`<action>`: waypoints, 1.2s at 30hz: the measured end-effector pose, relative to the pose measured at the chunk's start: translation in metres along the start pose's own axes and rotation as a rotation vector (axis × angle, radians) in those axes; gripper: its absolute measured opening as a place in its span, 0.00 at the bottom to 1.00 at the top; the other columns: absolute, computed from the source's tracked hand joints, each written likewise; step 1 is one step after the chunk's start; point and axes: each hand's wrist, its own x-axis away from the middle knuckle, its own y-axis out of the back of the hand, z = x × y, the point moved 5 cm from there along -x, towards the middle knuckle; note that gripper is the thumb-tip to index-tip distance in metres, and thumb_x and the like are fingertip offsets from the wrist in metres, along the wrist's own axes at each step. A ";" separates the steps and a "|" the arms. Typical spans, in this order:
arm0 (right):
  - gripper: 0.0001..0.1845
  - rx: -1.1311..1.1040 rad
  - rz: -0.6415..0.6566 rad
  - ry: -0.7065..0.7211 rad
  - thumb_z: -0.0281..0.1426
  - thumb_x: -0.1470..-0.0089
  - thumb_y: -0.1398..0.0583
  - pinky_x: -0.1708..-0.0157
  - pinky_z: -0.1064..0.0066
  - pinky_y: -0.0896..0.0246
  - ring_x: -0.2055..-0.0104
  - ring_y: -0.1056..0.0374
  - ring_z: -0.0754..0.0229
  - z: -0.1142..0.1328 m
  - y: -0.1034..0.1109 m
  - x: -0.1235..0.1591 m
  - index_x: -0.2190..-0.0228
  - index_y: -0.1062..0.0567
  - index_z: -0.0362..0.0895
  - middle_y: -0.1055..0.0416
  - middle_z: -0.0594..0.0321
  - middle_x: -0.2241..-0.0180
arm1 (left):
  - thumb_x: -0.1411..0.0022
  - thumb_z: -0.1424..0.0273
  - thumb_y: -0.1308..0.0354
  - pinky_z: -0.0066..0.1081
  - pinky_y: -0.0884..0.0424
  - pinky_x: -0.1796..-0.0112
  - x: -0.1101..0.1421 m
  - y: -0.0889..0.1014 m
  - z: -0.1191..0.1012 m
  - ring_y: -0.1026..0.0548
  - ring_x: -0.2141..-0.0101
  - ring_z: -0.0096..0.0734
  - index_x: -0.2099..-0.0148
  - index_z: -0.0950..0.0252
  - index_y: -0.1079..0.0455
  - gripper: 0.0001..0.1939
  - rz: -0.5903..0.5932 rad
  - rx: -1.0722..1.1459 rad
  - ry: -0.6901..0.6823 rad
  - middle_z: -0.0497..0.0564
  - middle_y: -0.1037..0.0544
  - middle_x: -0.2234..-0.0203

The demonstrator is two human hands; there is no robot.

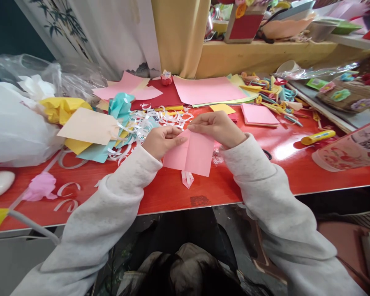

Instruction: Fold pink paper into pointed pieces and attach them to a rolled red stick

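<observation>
A pink sheet of paper (200, 154) with a crease down its middle is held up over the red table. My left hand (163, 142) pinches its upper left edge between thumb and fingers. At the top, beside the crease, my right hand (217, 128) grips the same sheet, fingers closed on it. Just below the sheet's lower edge lies a small folded pink paper piece (188, 180), its upper part hidden by the sheet. To the right of my right hand sits a stack of square pink paper (259, 114).
White paper strips (148, 123) and coloured scraps lie left of my hands. A white plastic bag (17, 123) stands at the far left. Large pink sheets (206, 89) lie behind. On the right are a yellow marker (318, 137) and a pink patterned cup (347, 150).
</observation>
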 end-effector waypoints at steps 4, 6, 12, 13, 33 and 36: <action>0.14 0.039 -0.002 0.002 0.39 0.56 0.38 0.70 0.69 0.40 0.70 0.35 0.65 0.000 0.000 0.000 0.74 0.24 0.38 0.27 0.60 0.73 | 0.67 0.62 0.31 0.28 0.34 0.69 0.000 -0.001 -0.001 0.29 0.73 0.26 0.71 0.68 0.31 0.20 0.020 -0.002 0.027 0.48 0.25 0.76; 0.14 0.041 0.003 0.011 0.38 0.56 0.38 0.69 0.69 0.40 0.70 0.34 0.64 0.000 -0.001 0.000 0.74 0.23 0.38 0.27 0.59 0.73 | 0.65 0.63 0.31 0.27 0.34 0.69 0.000 -0.001 -0.001 0.29 0.73 0.25 0.72 0.68 0.31 0.19 0.032 -0.014 0.013 0.47 0.25 0.76; 0.14 0.007 0.002 -0.023 0.38 0.58 0.38 0.68 0.68 0.39 0.69 0.34 0.63 0.000 -0.004 0.001 0.74 0.23 0.39 0.27 0.59 0.72 | 0.63 0.61 0.33 0.26 0.41 0.75 -0.002 0.002 -0.002 0.36 0.79 0.20 0.77 0.68 0.33 0.17 -0.028 -0.106 -0.018 0.44 0.31 0.83; 0.13 -0.006 -0.001 -0.034 0.38 0.58 0.37 0.68 0.68 0.39 0.69 0.34 0.63 -0.001 -0.004 0.001 0.75 0.24 0.39 0.27 0.59 0.72 | 0.63 0.61 0.33 0.26 0.41 0.76 -0.002 0.002 -0.002 0.37 0.80 0.20 0.77 0.68 0.34 0.17 -0.024 -0.108 -0.014 0.44 0.32 0.83; 0.12 -0.049 -0.030 -0.014 0.37 0.59 0.37 0.68 0.68 0.40 0.69 0.35 0.64 -0.003 0.003 0.000 0.76 0.25 0.39 0.28 0.61 0.73 | 0.48 0.52 0.47 0.26 0.49 0.78 0.002 0.001 -0.009 0.45 0.81 0.21 0.81 0.65 0.38 0.22 -0.013 -0.473 -0.148 0.44 0.42 0.86; 0.12 -0.059 -0.084 -0.027 0.36 0.60 0.36 0.69 0.68 0.40 0.70 0.36 0.64 -0.002 0.008 0.000 0.77 0.26 0.39 0.29 0.60 0.74 | 0.46 0.52 0.48 0.27 0.50 0.79 0.002 -0.001 -0.010 0.47 0.82 0.21 0.83 0.65 0.41 0.24 0.057 -0.478 -0.149 0.44 0.45 0.87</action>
